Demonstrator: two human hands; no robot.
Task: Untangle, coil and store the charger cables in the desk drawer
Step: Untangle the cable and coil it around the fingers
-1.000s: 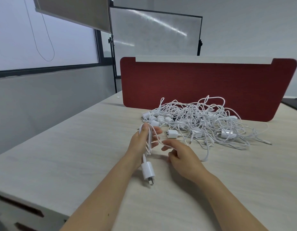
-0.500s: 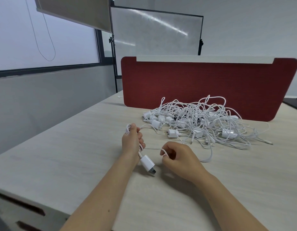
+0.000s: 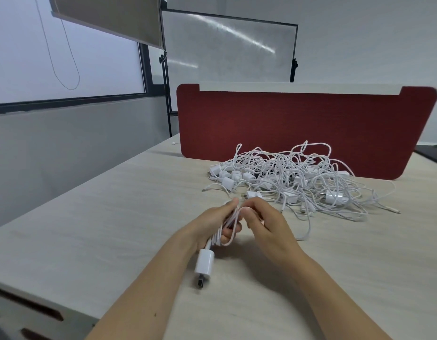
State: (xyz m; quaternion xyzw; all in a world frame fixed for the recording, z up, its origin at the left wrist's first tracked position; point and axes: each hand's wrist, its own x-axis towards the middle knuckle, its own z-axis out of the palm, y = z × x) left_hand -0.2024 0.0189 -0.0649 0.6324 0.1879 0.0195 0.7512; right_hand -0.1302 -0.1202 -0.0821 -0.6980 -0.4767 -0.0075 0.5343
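The tangled cable pile (image 3: 298,177) is white throughout, as are the coiled cable (image 3: 227,230) and its plug block (image 3: 204,263), whose tip is dark. The desk (image 3: 114,229) shows pale beige wood grain. The divider (image 3: 286,123) is dark red with a cream top strip (image 3: 298,87). The wall (image 3: 65,148) is grey, and the whiteboard (image 3: 224,57) has a black frame.

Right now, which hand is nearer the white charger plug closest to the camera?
Left. The left hand grips the coiled cable, and the charger plug sits just below that hand. The right hand is farther, up and to the plug's right, pinching the cable.
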